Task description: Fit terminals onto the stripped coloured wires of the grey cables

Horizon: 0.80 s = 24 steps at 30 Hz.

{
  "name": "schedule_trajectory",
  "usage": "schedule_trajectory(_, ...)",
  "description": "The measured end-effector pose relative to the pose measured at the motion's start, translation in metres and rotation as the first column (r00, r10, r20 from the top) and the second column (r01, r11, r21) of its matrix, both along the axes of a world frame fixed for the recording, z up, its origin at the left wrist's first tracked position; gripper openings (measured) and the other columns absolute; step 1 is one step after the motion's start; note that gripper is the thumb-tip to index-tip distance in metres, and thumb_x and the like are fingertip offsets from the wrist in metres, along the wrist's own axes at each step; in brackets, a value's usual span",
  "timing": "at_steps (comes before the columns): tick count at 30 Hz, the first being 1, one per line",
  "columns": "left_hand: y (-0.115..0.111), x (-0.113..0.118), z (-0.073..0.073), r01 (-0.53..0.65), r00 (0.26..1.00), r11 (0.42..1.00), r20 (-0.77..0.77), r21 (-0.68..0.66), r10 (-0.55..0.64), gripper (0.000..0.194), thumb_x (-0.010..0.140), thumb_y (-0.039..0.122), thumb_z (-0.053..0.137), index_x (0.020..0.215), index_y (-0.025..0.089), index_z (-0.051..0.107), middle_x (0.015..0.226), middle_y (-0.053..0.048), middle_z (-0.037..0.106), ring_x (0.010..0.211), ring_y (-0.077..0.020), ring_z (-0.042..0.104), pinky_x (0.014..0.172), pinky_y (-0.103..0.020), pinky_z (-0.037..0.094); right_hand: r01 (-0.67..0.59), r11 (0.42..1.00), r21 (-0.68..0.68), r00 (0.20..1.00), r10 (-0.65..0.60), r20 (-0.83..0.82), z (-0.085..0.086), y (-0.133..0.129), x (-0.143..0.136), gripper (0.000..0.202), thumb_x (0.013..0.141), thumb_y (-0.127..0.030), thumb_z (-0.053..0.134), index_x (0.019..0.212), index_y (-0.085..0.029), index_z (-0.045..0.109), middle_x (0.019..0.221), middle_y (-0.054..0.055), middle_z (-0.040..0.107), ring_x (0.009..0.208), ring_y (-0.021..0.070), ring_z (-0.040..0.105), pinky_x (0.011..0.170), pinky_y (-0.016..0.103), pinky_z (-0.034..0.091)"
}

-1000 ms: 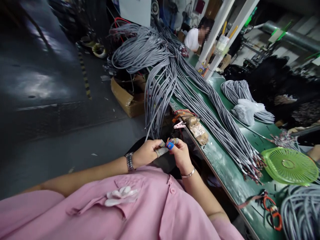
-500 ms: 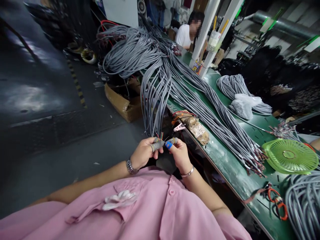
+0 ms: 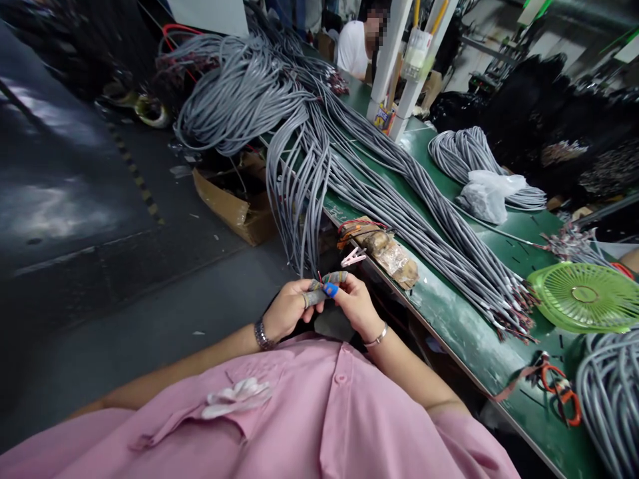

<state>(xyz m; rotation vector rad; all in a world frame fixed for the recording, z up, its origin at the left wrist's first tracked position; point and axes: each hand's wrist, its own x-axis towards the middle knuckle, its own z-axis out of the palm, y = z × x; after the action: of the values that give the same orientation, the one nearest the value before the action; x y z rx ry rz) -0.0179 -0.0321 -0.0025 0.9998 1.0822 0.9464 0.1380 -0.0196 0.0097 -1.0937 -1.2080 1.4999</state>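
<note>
Close together in front of my pink shirt, both hands pinch at the end of a grey cable, where thin coloured wires (image 3: 320,277) stick up between the fingers. My left hand (image 3: 288,310), with grey wrapping on its fingers, is closed on the cable end. Fingers of my right hand (image 3: 357,306), one in grey wrapping and the thumb with a blue cover, close on the wires right beside it. Most of what is held is hidden by the fingertips. Just beyond, a bunch of grey cables (image 3: 299,179) hangs over the table edge.
Long grey cables (image 3: 399,199) run along the green table (image 3: 464,359). A pink clip (image 3: 353,257) and a taped block (image 3: 394,256) sit at its edge. Further right are a green fan (image 3: 584,293) and orange-handled scissors (image 3: 562,392). A cardboard box (image 3: 234,206) stands below; a person (image 3: 353,46) sits behind.
My fingertips have drawn closer together, and my right wrapped finger now reaches over toward the left fingers. The view has shifted slightly.
</note>
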Motion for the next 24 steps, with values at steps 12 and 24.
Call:
schedule_trajectory(12, 0.013, 0.005, -0.001, -0.045, 0.998, 0.996, 0.032, -0.079, 0.047, 0.021, 0.076, 0.029, 0.064, 0.063, 0.013, 0.060, 0.054, 0.000, 0.062, 0.032, -0.0047, 0.042, 0.033, -0.018, 0.022, 0.126, 0.990, -0.056, 0.991, -0.129, -0.038, -0.016, 0.011, 0.005, 0.025, 0.068, -0.039, 0.076, 0.075, -0.017, 0.065, 0.063, -0.003, 0.058, 0.054, 0.0092, 0.044, 0.051, 0.023, 0.035)
schedule_trajectory(24, 0.010, 0.005, -0.005, -0.027, 0.999, 0.999, -0.024, -0.028, 0.026, 0.018, 0.075, 0.025, 0.062, 0.061, 0.014, 0.059, 0.049, 0.002, 0.057, 0.032, -0.0051, 0.040, 0.032, -0.018, 0.025, 0.031, 0.985, -0.171, 0.997, -0.042, -0.065, -0.009, 0.012, 0.003, 0.030, 0.068, -0.039, 0.076, 0.086, -0.017, 0.067, 0.072, -0.001, 0.063, 0.059, 0.0093, 0.051, 0.052, 0.021, 0.038)
